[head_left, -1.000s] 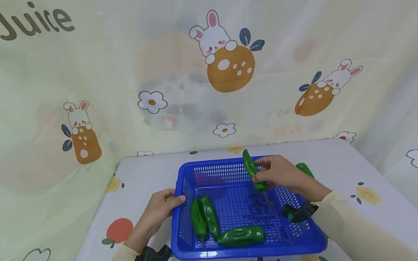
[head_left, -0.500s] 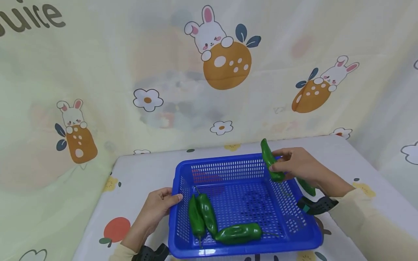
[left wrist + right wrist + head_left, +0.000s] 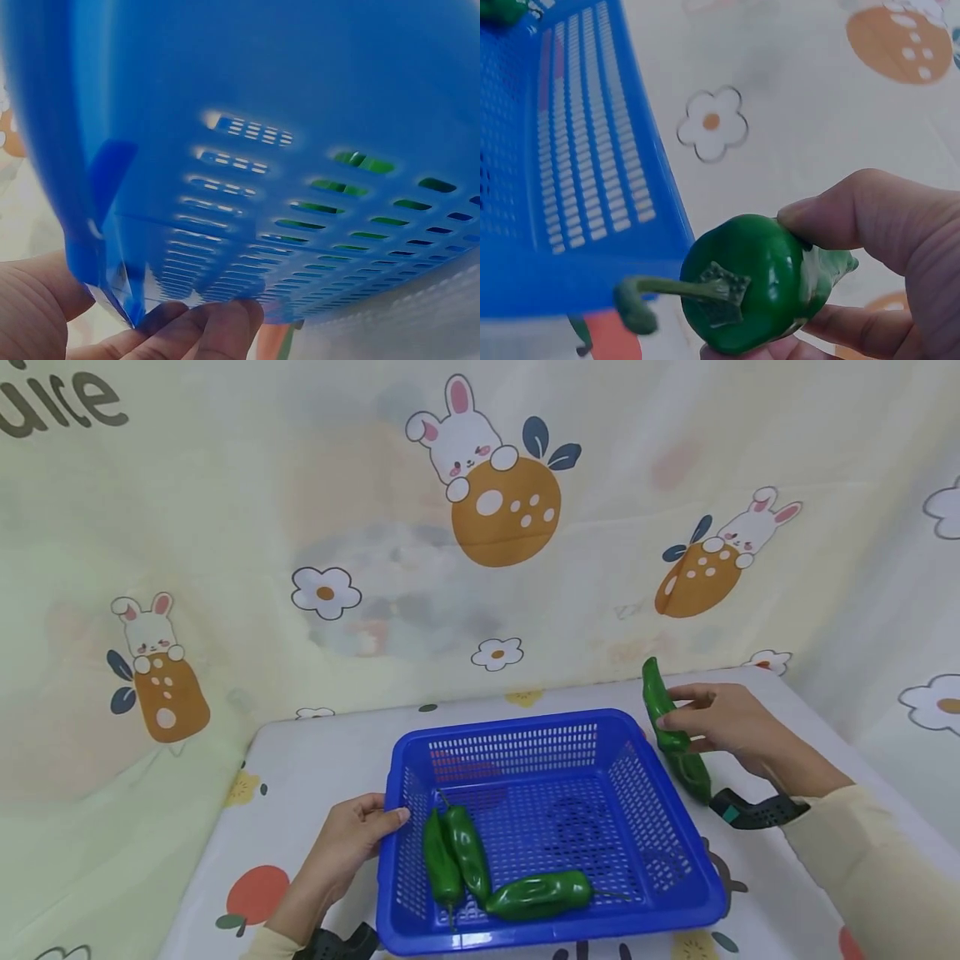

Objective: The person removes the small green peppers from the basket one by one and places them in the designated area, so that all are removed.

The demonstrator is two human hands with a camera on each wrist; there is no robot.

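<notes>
My right hand (image 3: 723, 722) pinches a green pepper (image 3: 660, 706) between thumb and fingers, just beyond the right rim of the blue basket (image 3: 517, 939). In the right wrist view the held pepper (image 3: 757, 285) points its curled stem toward the basket wall. Another green pepper (image 3: 690, 777) shows below the held one, outside the basket, partly hidden by it. With thumb over the rim and fingers outside, my left hand (image 3: 352, 839) grips the basket's left side. Inside lie three green peppers: two side by side at the left (image 3: 442, 864) and one along the front (image 3: 540, 895).
The basket stands on a table with a white printed cloth (image 3: 322, 760). Behind it hangs a pale curtain (image 3: 397, 677) with rabbit and flower prints. Dark bands (image 3: 757, 810) sit on both wrists.
My right hand has carried the green pepper from above the basket rightward past its right rim. My left hand keeps its grip on the basket. The whole view has shifted slightly.
</notes>
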